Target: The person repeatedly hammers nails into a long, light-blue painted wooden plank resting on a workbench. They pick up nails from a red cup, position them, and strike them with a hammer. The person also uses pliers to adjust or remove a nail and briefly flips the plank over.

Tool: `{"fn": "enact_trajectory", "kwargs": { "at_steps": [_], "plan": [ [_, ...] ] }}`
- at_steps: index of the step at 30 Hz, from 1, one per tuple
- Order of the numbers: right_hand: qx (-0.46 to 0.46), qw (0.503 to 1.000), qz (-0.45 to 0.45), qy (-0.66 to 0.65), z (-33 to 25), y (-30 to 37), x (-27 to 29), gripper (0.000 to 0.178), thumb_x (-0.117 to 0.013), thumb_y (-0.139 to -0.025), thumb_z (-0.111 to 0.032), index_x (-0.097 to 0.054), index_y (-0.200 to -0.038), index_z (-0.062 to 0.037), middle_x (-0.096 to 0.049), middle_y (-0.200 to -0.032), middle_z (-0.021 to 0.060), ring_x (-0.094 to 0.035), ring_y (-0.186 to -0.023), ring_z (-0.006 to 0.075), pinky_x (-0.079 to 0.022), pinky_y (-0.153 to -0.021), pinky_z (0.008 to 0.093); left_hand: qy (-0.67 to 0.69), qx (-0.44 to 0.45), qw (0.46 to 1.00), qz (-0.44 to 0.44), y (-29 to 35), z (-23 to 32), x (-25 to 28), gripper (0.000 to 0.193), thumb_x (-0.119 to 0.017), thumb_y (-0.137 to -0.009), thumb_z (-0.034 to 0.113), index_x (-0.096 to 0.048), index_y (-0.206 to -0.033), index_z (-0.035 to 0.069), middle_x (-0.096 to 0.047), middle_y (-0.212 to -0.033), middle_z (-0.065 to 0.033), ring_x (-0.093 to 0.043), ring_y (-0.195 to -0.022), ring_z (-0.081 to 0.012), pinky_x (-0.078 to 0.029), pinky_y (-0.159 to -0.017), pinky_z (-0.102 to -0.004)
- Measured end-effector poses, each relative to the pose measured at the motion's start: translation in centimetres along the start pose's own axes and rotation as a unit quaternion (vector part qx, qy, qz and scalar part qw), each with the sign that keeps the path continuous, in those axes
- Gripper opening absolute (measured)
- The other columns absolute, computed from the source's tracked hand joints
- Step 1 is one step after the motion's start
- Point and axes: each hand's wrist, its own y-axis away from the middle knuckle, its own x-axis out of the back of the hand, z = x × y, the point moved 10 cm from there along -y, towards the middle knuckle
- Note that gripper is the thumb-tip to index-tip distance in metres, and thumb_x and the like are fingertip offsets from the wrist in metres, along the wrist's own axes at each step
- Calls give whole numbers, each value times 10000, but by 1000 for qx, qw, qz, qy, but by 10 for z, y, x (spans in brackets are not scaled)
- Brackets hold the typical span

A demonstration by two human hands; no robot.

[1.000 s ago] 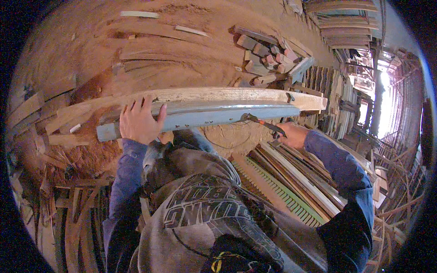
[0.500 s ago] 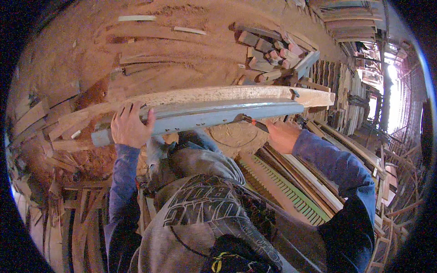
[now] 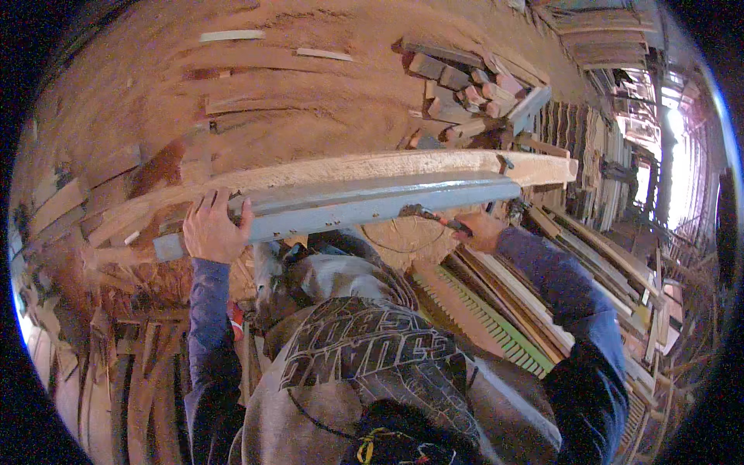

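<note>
A long blue-grey painted beam (image 3: 356, 209) lies crosswise in front of me, with small dark marks along its near face. My left hand (image 3: 217, 226) grips it close to its left end, fingers over the far edge and thumb apart. My right hand (image 3: 482, 231) is closed around the dark handle of a hammer (image 3: 422, 212), which has an orange-red band. The hammer's dark head is at the beam's near lower edge, right of the middle; whether it touches is unclear. Behind the beam runs a pale wooden beam (image 3: 387, 164).
Wood offcuts (image 3: 465, 89) are piled at the far right on sawdust-covered ground (image 3: 310, 93). A green comb-edged strip (image 3: 496, 325) and long boards lie to the right of my legs. More planks (image 3: 139, 372) lean at the lower left. A dark clamp-like piece (image 3: 505, 163) sits on the pale beam.
My right hand and the hammer have shifted slightly; the hammer's head is now a little lower and further right. My left hand has moved slightly left and stays on the beam.
</note>
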Motion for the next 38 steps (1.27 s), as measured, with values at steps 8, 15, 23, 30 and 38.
{"fn": "enact_trajectory", "kwargs": {
  "at_steps": [8, 15, 23, 30, 38],
  "plan": [
    [-101, 951, 159, -245, -1, 13, -101, 296, -704, -906, -289, -632, -1052, -42, -665, -813, 184, -683, -747, 314, -528, -684, 409, -8, -16, 996, 84, 5, 17, 13, 333, -707, -826, 350, -696, -1021, 80, -688, -964, -134, -651, -923, -347, -508, -851, -452],
    [-84, 938, 123, -312, -66, 24, -116, 282, -730, -827, -232, -608, -1053, -114, -679, -875, 199, -656, -800, 458, -534, -707, 534, 280, -195, 936, -90, 27, 166, -12, 358, -778, -761, 168, -704, -1109, 129, -687, -1044, -51, -695, -860, -257, -576, -700, -379],
    [-6, 966, 130, -223, -103, 33, -95, 325, -718, -804, -191, -576, -1062, -55, -659, -901, 219, -644, -853, 454, -500, -732, 552, 344, -287, 880, -160, 38, 195, -19, 380, -691, -709, -21, -707, -1065, 111, -688, -993, -6, -696, -850, -229, -574, -713, -368],
    [42, 933, 53, -354, -143, 36, -76, 248, -605, -860, -35, -561, -1104, -24, -631, -910, 187, -653, -850, 337, -498, -728, 429, 253, -315, 906, -128, 48, 170, -17, 191, -659, -766, 59, -703, -929, 149, -673, -927, 0, -685, -797, -243, -557, -679, -389],
    [-56, 697, -66, -712, -146, 28, -96, 698, -510, -852, 74, -268, -1479, -113, -555, -1364, 173, -577, -1228, 330, -460, -1030, 447, 190, -93, 975, 70, 24, 55, 10, 136, -693, -777, 127, -698, -908, 162, -693, -958, -25, -687, -804, -264, -559, -659, -392]
  ]
}}
